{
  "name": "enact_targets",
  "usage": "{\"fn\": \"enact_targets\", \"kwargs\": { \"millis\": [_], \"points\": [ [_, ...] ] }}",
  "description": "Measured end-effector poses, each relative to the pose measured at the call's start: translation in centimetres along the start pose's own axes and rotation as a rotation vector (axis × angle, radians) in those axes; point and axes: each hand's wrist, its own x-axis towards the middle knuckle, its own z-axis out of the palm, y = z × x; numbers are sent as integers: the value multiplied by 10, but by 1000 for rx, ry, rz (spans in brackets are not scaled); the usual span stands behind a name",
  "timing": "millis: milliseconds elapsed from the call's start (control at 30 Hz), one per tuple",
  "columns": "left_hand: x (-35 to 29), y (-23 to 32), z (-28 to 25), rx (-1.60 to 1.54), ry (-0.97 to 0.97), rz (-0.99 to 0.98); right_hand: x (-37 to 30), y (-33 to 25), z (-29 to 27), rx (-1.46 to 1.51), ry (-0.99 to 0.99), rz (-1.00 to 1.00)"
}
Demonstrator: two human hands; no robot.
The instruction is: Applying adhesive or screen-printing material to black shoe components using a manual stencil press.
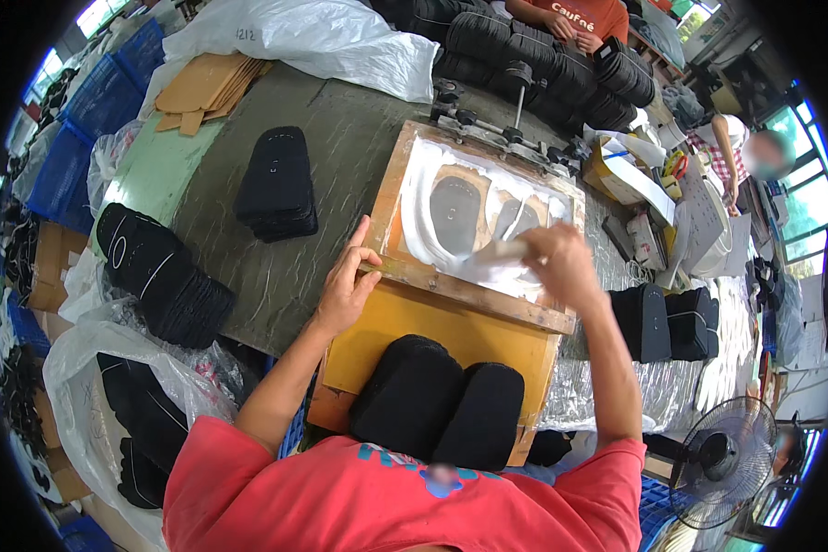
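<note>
A wooden screen-printing frame [478,295] lies tilted on the table before me, its mesh smeared with thick white paste [420,221] around two grey sole-shaped openings. My left hand [348,283] grips the frame's near left corner, fingers along the side and thumb at the front bar. In my right hand [566,265], above the frame's near right part, is a pale squeegee [500,253], blurred, with its lower edge in the paste. Below the frame is a yellow board [386,317]. Two stacks of black sole-shaped pieces [409,396] stand on it, close to my body.
A metal hinge clamp [501,133] holds the frame's far edge. More black stacks [278,184] stand left and right [641,322]. Cardboard pieces [207,87] and a white plastic sack [313,41] lie at the far left. A fan [722,460] stands lower right. Two other people work beyond.
</note>
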Motion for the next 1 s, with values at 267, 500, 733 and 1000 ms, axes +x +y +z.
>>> {"fn": "enact_targets", "kwargs": {
  "millis": [267,500,733,1000],
  "points": [
    [6,1,4,-9,-21,-8,2,49,36,-177,410,195],
    [4,11,-4,-78,-43,-129,-35,-4,5,-8,170,272],
    [10,2,15,-180,-37,-98,75,75,7,-213,319,365],
    [67,71,-26,-365,117,143,-45,-24,-150,665,47,61]
  ]
}}
